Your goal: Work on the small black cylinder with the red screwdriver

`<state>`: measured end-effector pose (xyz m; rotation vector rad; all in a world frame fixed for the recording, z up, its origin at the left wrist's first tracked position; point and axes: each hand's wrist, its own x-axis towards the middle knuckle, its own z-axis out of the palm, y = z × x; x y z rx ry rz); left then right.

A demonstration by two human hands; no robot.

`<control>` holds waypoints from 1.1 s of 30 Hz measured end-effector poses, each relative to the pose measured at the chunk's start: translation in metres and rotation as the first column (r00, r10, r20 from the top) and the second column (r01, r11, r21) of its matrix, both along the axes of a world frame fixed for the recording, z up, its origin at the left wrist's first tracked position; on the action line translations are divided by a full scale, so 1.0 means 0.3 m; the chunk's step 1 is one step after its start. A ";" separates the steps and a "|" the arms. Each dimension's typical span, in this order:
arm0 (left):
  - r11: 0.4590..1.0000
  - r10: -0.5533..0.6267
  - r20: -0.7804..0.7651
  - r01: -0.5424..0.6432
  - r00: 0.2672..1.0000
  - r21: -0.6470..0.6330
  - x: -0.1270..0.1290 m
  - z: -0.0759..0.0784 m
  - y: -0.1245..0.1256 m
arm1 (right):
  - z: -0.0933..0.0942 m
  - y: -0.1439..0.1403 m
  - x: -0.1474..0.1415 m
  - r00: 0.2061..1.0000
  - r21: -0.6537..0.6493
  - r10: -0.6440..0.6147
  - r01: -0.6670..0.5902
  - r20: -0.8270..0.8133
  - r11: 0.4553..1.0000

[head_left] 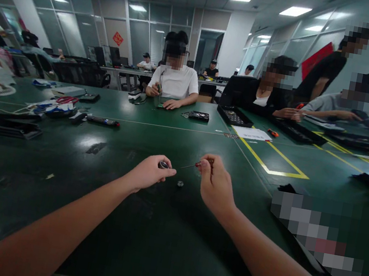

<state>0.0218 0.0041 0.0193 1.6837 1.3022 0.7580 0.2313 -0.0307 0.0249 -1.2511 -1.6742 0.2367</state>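
My left hand [152,173] is closed around a small round dark part [163,165] with a light rim, held just above the green table. In my right hand [216,184] is a screwdriver [197,164], its reddish handle wrapped by my fingers. The thin shaft points left toward the round part, and a gap shows between its tip and my left fingers. Below and between both hands, a small dark round piece [180,184] lies on the tabletop. What the underside of the held part looks like is hidden by my fingers.
On the green table [156,257], a pen-like tool [103,121] and a cluttered pile with red-handled scissors [67,100] lie to the left. Black trays [234,117] and a white paper sheet [251,133] are farther right. A person in white [174,84] sits opposite; others work nearby.
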 end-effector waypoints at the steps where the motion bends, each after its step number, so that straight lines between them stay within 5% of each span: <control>1: 0.999 -0.036 -0.069 0.035 0.997 -0.011 0.011 0.006 -0.003 | 0.001 0.001 0.001 1.000 0.004 -0.003 0.003 0.000 1.000; 8: 0.964 -0.151 -0.458 0.233 0.876 0.127 0.091 -0.016 0.006 | 0.000 0.003 0.007 1.000 0.014 -0.004 0.004 0.007 1.000; 16: 0.942 -0.221 -0.542 0.321 0.811 0.096 0.098 -0.028 0.013 | -0.002 0.006 0.009 1.000 0.021 -0.009 0.009 0.009 1.000; 21: 0.975 -0.224 -0.286 0.212 0.932 -0.074 0.045 -0.004 0.029 | 0.001 0.006 0.009 1.000 0.014 -0.012 0.012 0.001 1.000; 25: 0.968 -0.069 0.096 0.090 0.993 -0.234 -0.049 0.036 0.039 | 0.004 0.002 0.006 1.000 -0.003 -0.002 0.002 0.003 1.000; 33: 0.926 0.334 0.505 -0.176 0.796 -0.335 -0.363 0.105 0.068 | -0.004 0.004 0.010 1.000 -0.023 0.019 -0.019 0.002 1.000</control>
